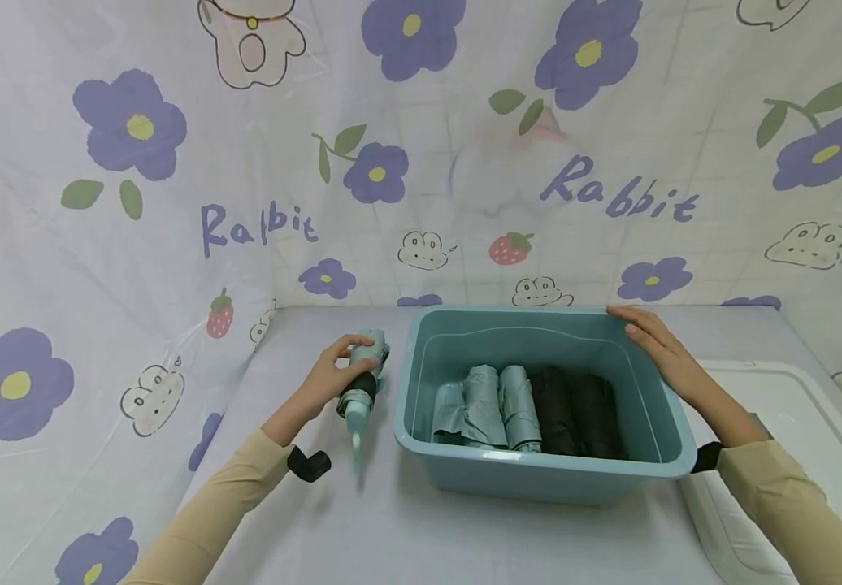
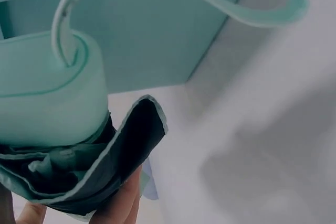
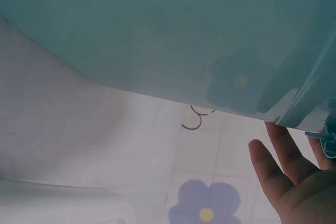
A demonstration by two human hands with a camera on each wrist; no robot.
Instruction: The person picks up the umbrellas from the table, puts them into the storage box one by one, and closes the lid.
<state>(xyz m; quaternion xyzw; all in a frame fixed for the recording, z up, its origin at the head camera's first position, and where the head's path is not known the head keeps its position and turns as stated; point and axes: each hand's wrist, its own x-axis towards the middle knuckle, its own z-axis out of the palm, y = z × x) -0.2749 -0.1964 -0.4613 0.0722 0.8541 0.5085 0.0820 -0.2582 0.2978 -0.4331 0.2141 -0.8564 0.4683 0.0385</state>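
Note:
My left hand [image 1: 333,374] grips a folded mint-green umbrella [image 1: 368,349] left of the bin, its handle and wrist loop pointing toward me. The left wrist view shows the handle [image 2: 47,87] close up, with loose dark-lined canopy folds beneath it and fingers curled behind. My right hand [image 1: 658,345] rests on the right back rim of a blue-green plastic bin [image 1: 538,475], fingers straight. In the right wrist view its fingertips meet the bin wall [image 3: 157,35]. Inside the bin lie two light-green folded umbrellas [image 1: 483,402] and two black ones [image 1: 556,406] side by side.
A white lid [image 1: 772,406] lies on the table to the right, partly under my right forearm. The pale tabletop [image 1: 465,544] runs in front of the bin. Behind and to the left hangs a curtain [image 1: 465,203] printed with purple flowers and rabbits.

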